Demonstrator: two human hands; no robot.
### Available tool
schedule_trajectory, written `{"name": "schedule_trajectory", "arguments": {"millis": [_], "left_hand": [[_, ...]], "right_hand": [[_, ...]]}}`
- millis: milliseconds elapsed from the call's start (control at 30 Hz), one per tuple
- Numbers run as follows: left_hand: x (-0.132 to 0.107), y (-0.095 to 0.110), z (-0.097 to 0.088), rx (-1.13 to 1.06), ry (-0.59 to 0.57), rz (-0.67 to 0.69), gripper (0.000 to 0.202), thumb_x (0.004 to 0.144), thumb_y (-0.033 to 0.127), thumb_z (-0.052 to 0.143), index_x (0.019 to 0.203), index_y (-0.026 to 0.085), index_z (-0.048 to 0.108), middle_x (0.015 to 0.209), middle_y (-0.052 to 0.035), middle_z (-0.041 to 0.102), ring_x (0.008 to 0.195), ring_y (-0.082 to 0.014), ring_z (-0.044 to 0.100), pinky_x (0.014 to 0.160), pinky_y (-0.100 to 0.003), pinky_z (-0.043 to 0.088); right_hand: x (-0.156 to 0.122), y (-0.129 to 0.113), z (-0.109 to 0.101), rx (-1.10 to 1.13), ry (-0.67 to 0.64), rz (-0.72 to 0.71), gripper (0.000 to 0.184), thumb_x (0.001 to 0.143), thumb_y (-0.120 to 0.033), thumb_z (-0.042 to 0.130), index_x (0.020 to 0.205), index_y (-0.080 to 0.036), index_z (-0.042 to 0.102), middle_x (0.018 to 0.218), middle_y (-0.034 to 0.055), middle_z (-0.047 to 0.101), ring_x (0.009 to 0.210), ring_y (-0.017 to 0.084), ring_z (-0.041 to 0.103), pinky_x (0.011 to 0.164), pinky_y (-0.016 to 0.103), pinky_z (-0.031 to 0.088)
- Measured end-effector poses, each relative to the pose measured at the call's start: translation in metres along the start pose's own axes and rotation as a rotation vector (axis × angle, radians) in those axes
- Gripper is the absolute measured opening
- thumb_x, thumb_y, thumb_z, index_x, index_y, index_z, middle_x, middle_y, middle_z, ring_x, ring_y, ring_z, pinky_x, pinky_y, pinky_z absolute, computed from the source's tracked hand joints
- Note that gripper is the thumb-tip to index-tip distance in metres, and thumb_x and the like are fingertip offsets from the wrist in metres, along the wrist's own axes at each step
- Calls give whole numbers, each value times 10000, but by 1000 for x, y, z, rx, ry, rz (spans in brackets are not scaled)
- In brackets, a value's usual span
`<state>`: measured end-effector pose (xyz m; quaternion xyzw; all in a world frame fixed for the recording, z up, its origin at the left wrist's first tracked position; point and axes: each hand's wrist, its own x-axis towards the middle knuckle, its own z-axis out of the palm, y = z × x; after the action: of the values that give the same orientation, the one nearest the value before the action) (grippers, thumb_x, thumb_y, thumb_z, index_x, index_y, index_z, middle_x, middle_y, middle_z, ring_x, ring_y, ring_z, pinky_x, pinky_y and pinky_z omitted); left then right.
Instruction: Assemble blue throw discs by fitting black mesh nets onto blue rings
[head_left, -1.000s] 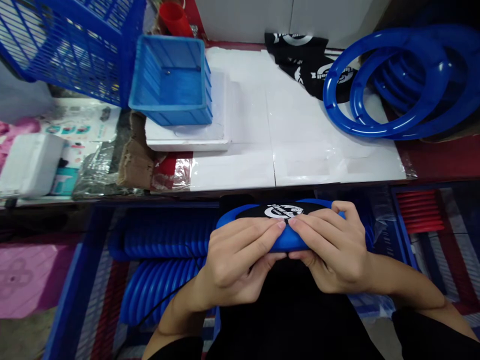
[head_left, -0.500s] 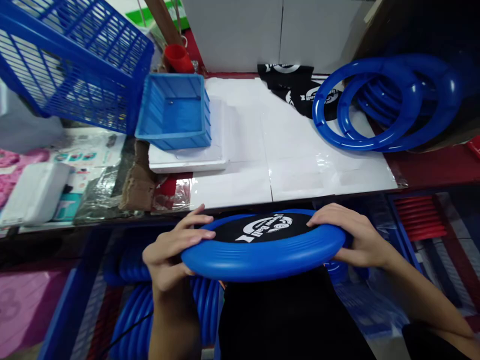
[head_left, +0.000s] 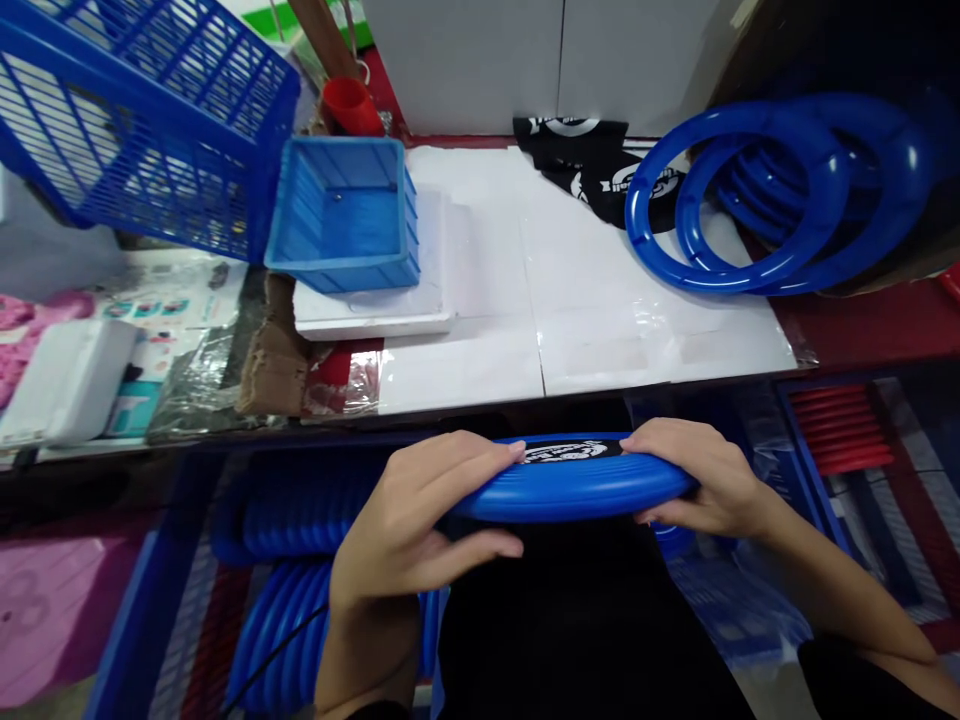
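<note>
The person holds a round blue plastic disc (head_left: 581, 490) with a raised, ridged rim and a black centre printed in white. It is just short of the near edge of the white-sheeted tabletop (head_left: 480, 365), between that edge and the person's black-clothed body, and is seen almost edge-on. The right hand (head_left: 697, 475) grips the disc's right side, fingers bent over the top of the rim and thumb underneath. The left hand (head_left: 420, 515) lies along the left side, fingers over the top and thumb stretched out below the rim; whether that thumb presses on the underside cannot be told.

At the left end of the white-sheeted tabletop, a light-blue open plastic bin (head_left: 367, 275) stands on a flat white slab (head_left: 375, 328). A red plastic cup (head_left: 351, 105) is near the tabletop's far left corner, and a large dark-blue slatted plastic basket (head_left: 195, 150) leans beyond its left end. Flat black fabric pieces with white print (head_left: 570, 150) lie along its far edge, and glossy blue plastic rings (head_left: 640, 215) overlap at its right end. Below its near edge, ribbed blue rings (head_left: 277, 620) sit in rows to the left and a stack of red rings (head_left: 840, 430) to the right.
</note>
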<state>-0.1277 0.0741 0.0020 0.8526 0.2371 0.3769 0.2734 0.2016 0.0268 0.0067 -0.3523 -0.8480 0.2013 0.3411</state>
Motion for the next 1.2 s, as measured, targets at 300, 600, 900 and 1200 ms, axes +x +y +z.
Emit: {"name": "schedule_trajectory", "arguments": {"millis": [300,600,900,1200], "left_hand": [[17,16,-2,75,-153,96,512,1059,526,652,1380,127,650,1057,-131,822,934,-229,810,836,-317,659],[19,16,6,55,-169,105,495,1062,429,681,1465,147,623,1092,-120,827,949,-219,815,859,-314,674],[7,30,16,19,-50,-7,333,1055,284,696,1353,136,694,1184,-141,828,1088,-241,811,937,-341,674],[-2,9,15,-133,53,22,381,1013,318,761,1356,152,737,1145,-129,841,1017,-250,820,911,-362,663]], "right_hand": [[0,-3,0,-73,-7,-87,490,1062,-482,679,1393,-127,616,989,101,777,843,211,766,763,352,656],[1,-11,3,-124,-43,-105,610,1056,-495,686,1502,-102,549,1034,122,787,899,224,767,790,370,655],[9,-22,5,-174,-6,-88,381,1100,-436,601,1261,-97,663,986,131,787,844,235,763,723,379,620],[26,-30,-3,-229,-65,-68,435,1048,-483,706,1281,-116,679,1037,115,809,930,235,771,827,380,611]]}}
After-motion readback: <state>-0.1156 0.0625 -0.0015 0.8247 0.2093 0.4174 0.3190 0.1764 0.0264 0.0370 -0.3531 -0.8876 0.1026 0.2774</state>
